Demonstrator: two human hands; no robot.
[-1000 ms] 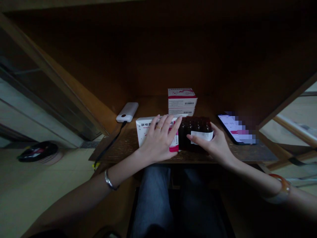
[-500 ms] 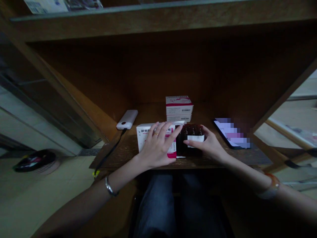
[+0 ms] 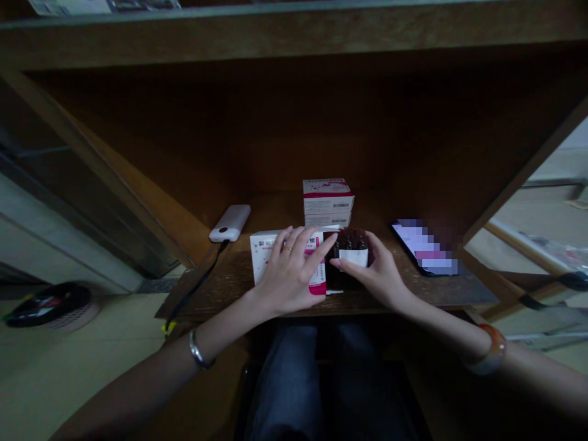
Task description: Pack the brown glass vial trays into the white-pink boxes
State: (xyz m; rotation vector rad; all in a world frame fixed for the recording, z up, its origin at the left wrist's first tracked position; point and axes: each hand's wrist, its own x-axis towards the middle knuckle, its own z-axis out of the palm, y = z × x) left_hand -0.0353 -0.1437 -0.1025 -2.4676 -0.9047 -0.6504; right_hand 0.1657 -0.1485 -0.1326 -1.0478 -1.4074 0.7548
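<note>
Two grips on the desk (image 3: 206,294): left grip (image 3: 289,275) flat and open, fingers spread over a white-red carton (image 3: 269,260), no squeeze; right grip (image 3: 379,272) curved round a dark bottle pack (image 3: 353,242) just beside it, a light hold at the sides. Best with fingertips firm on the pack's edges, wrists low, well clear of the carton stack (image 3: 327,202) behind

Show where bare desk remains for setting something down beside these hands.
Bare wood lies between the power bank and the stacked boxes, and at the front left between the black cable and the white carton; more lies below the phone. The centre is crowded: left hand, right hand, dark bottles.
</note>
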